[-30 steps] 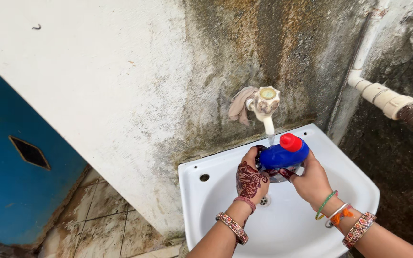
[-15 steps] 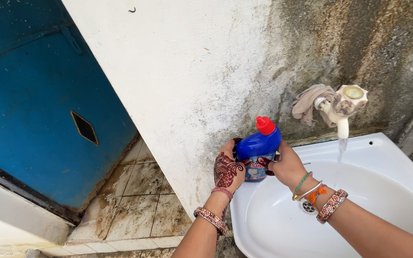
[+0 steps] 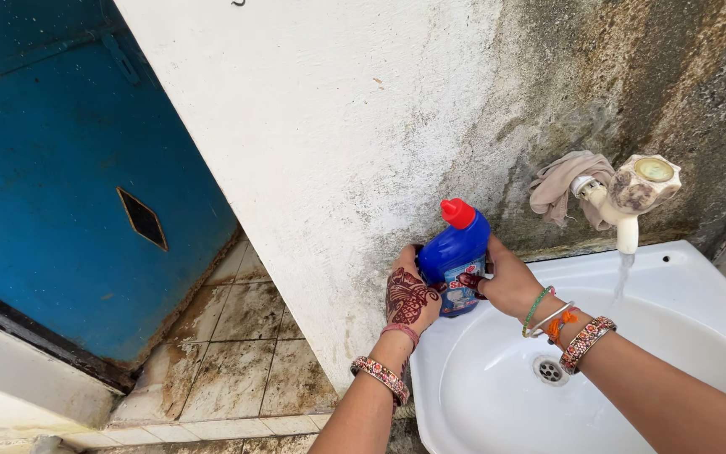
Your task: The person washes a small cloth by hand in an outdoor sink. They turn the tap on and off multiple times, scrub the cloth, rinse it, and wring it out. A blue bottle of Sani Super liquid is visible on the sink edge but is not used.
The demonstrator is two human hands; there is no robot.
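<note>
Blue plastic bottle with a red cap (image 3: pixel 457 257) sits upright over the white basin's (image 3: pixel 691 277) left rim, left hand (image 3: pixel 409 296) and right hand (image 3: pixel 507 282) both wrapped closed around it; grip low, keeping it upright.

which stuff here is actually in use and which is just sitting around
In use:
- blue bottle with red cap, held over the basin's corner
- left hand and right hand, both gripping it
- white wash basin
- tap, water running

Just there:
- beige cloth bunched behind the tap
- blue door
- stained floor tiles
</note>
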